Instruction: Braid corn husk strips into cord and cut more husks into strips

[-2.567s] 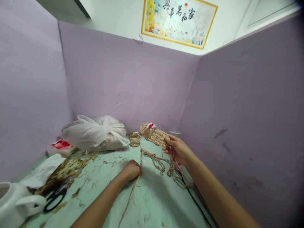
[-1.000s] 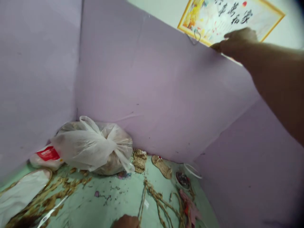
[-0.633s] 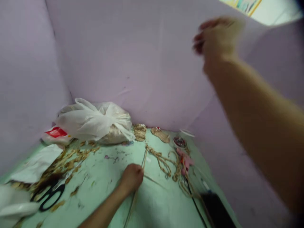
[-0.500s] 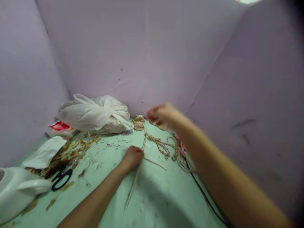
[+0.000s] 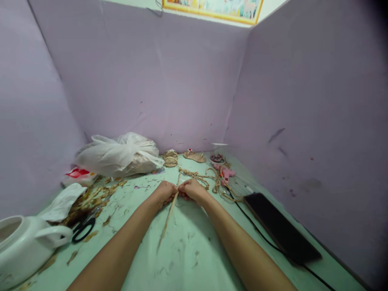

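Near the middle of the green table, my left hand is closed on a thin tan fibre strand. My right hand meets it from the right, its fingers pinched on the same strand. The strand's loose end runs down toward the front of the table, and its upper part reaches past my fingers to the back. Just behind my right hand lies a braided cord with looped ends. Farther back are a coiled woven piece and a flat woven sole shape with a small red bit on top.
On the left are a white pot, black-handled scissors, dry scraps and a tied plastic bag. To the right are a pink glue gun, a small bowl, a black cable and a dark slab.
My right hand has come down from the back of the table to the strand beside my left hand. The view has tilted up and right, showing a framed picture and the dark slab.
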A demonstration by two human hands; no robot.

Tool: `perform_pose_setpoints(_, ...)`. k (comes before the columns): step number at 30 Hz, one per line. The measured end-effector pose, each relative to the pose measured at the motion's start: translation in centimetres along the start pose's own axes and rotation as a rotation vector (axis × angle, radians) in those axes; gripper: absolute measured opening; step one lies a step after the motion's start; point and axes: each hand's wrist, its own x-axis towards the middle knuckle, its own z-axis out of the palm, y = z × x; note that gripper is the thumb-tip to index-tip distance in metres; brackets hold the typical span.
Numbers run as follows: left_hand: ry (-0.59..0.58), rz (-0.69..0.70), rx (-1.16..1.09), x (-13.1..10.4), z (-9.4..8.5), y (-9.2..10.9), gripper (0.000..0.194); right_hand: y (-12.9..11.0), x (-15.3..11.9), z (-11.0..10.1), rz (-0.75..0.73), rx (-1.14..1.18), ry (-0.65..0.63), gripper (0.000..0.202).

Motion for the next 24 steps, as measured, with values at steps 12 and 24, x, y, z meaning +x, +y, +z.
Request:
perform_pose_setpoints(12, 0.088, 0.076, 0.099, -0.2, 1.2, -1.7, 0.022, 3.3, -0.7, 0.9, -0.012, 0.113, 0.078, 0.012)
perform_pose_setpoints(24, 0.113, 0.048, 0.289, -0.3, 1.1, -0.4, 0.015, 1.9, 0.9, -0.2, 0.019, 0.107, -0.07, 0.009)
